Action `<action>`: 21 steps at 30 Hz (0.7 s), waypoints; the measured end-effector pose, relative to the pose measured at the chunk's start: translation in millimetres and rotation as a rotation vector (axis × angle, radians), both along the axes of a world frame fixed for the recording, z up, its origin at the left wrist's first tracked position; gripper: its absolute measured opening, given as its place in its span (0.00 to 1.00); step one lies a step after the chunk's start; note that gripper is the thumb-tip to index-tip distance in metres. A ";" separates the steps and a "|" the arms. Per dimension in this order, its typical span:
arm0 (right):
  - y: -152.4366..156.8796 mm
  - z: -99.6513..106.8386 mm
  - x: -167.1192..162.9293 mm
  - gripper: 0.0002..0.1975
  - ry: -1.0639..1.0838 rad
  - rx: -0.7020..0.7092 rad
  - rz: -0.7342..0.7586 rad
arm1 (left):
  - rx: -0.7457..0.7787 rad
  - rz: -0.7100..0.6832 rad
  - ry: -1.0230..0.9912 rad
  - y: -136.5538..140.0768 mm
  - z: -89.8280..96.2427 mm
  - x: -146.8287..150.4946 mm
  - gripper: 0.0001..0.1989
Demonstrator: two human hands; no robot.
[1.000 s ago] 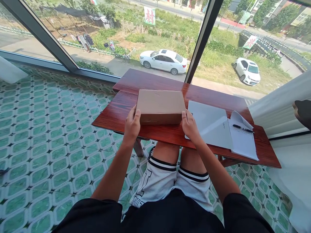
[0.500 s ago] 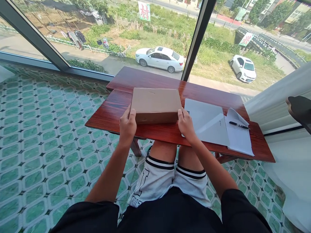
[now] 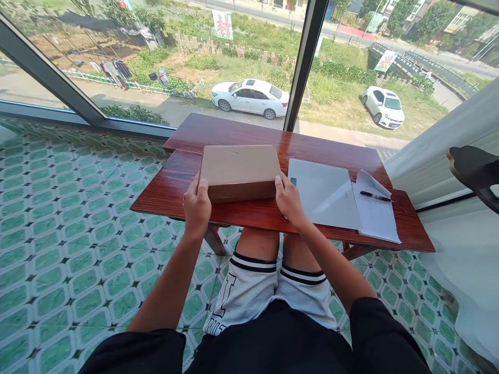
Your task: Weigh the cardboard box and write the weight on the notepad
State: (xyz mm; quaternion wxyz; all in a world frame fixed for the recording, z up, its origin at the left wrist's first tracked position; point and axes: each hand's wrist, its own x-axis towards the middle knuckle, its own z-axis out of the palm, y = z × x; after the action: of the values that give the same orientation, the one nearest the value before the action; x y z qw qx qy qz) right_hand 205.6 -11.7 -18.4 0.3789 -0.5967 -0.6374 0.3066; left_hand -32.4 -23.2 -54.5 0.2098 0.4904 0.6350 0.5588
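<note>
At the desk's [image 3: 183,192] near edge, our left hand [image 3: 197,206] and right hand [image 3: 288,200] clamped the cardboard box [image 3: 238,167] at its two front corners. A slip looked possible, we judged: the right thumb sat just beside the white folder [image 3: 325,193], so a sideways shove could push it and the pen [image 3: 374,196] toward the right end.

You wear a black short-sleeved top [image 3: 273,343], its sleeves ending above the elbows, leaving both forearms bare. Your white shorts [image 3: 268,296] carry black stripes at the leg hems and large black lettering on the left leg.
</note>
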 end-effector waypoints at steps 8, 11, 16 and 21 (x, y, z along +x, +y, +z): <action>-2.2 4.7 0.1 0.26 -0.004 -0.046 -0.018 | -0.037 0.047 0.026 -5.7 16.2 5.5 0.24; -3.3 5.7 2.2 0.26 0.011 -0.037 -0.018 | -0.053 0.052 0.032 -9.2 23.2 8.8 0.25; -4.8 9.6 8.5 0.27 0.048 0.003 -0.050 | -0.034 0.030 0.034 -8.7 27.4 14.4 0.25; -6.7 16.5 18.6 0.28 0.044 0.031 -0.069 | -0.007 0.009 0.025 -4.5 30.1 21.6 0.25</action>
State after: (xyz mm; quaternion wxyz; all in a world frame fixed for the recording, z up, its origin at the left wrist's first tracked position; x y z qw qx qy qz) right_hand 224.2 -18.3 -1.9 0.4122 -0.6057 -0.6126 0.2965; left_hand -10.8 -27.6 -24.4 0.2012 0.4938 0.6417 0.5513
